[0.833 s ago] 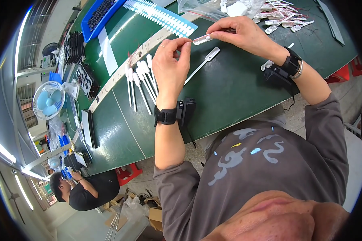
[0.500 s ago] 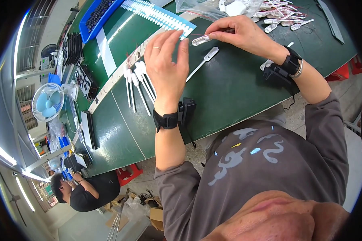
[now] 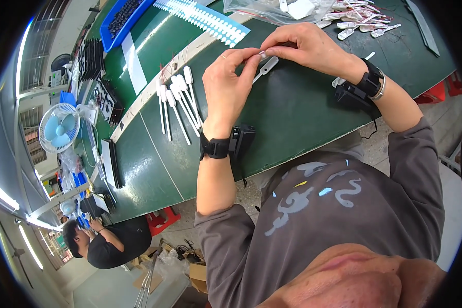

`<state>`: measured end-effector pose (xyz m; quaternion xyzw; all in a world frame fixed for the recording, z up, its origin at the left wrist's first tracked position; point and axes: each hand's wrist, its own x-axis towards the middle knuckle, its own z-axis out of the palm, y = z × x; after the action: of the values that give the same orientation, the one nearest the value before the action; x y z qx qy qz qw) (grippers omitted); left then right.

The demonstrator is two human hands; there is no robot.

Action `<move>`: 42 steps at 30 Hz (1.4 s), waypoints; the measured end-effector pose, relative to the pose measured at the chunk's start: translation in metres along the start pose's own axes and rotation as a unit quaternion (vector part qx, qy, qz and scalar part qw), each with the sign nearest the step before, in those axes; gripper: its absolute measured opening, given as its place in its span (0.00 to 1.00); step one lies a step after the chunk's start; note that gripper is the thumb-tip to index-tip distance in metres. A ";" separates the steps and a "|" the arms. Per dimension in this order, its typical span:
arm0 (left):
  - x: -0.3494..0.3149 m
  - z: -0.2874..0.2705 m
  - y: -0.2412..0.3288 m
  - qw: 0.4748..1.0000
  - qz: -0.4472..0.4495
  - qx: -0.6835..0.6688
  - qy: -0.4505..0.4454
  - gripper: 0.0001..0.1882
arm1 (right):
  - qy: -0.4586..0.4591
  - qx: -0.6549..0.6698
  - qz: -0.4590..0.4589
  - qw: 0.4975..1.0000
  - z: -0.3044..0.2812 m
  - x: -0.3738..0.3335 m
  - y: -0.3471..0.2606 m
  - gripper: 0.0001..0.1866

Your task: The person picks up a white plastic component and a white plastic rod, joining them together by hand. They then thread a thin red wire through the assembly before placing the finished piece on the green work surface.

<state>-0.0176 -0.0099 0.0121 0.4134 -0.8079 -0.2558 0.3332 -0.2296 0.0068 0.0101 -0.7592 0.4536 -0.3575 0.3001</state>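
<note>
Left hand (image 3: 227,87) and right hand (image 3: 305,49), head view: thumbs and forefingers are pinched nearly together on a small, pale, plastic-looking piece (image 3: 262,54), shape mostly hidden, held over the flat green tabletop (image 3: 292,113). Imho it's best steadied with light, even pressure.

Wkshop, w/ lg grn workbench (image 3: 292,128) & blue parts bin (image 3: 107,43).

The wearer (image 3: 339,220) has two hands (image 3: 227,84), two black wristbands (image 3: 218,148) and one bracelet (image 3: 382,88). At least six white sticks (image 3: 188,75) show.
</note>
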 end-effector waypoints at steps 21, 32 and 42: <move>0.006 -0.027 -0.022 0.947 -0.181 -0.263 0.028 0.11 | 0.042 0.244 0.045 0.968 -0.021 0.018 0.036 0.16; 0.006 -0.028 -0.024 0.940 -0.187 -0.282 0.040 0.12 | 0.099 0.281 0.020 0.954 -0.014 0.019 0.021 0.11; 0.006 -0.031 -0.018 0.935 -0.191 -0.295 0.045 0.12 | 0.043 0.285 0.038 0.957 -0.022 0.016 0.032 0.16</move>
<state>0.0116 -0.0283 0.0217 0.4538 -0.5863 -0.5228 0.4208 -0.2575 -0.0240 0.0023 -0.6083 0.3740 -0.4925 0.4976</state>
